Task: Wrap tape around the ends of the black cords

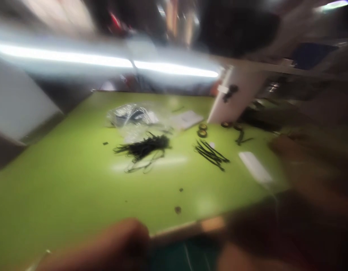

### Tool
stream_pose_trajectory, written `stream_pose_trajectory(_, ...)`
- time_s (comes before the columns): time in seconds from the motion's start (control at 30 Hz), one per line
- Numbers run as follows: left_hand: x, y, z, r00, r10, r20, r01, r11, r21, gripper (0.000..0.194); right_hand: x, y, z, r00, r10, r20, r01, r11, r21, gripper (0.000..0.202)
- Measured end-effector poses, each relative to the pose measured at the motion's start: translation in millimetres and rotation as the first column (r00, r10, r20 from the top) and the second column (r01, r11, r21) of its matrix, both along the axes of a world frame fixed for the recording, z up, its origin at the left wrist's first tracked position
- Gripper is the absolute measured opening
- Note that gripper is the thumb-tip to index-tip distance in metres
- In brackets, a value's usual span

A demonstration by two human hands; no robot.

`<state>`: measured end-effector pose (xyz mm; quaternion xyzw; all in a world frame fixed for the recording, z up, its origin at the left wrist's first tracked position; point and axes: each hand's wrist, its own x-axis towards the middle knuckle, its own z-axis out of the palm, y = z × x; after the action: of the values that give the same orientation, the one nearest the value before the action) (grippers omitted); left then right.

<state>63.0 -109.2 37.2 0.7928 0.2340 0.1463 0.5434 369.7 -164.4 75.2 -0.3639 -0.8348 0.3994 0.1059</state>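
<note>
The person's left hand (128,239) is blurring at the near edge of a glossy green tabletop (63,180), the right hand (241,259) to its right — whether they're gripping anything, I can't tell. Beyond them a small dark scrap (177,210) is lying; farther, a tangled black-cord bundle (148,146).

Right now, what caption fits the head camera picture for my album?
A heap of black cords lies on a green table beyond a blurred left hand.
</note>
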Motion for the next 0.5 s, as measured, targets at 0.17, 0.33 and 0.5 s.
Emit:
stream_pose_trajectory(0.17,30.4,27.6,14.9,0.952,0.295,-0.080,-0.305,0.923,-0.234,0.010,2.3,33.4,-9.8,0.933,-0.346,-0.099,0.357,0.925,0.130,0.033)
stream_pose_trajectory(0.33,65.5,49.3,-2.0,0.904,0.426,-0.030,-0.359,0.721,-0.592,0.029,5.9,70.7,-16.6,0.760,-0.610,-0.225,0.643,0.756,0.123,0.022)
stream_pose_trajectory(0.5,69.0,64.3,-21.3,0.825,0.559,0.085,-0.371,0.648,-0.665,0.040,12.7,95.3,-14.4,0.772,-0.579,-0.262,0.636,0.701,0.324,0.023)
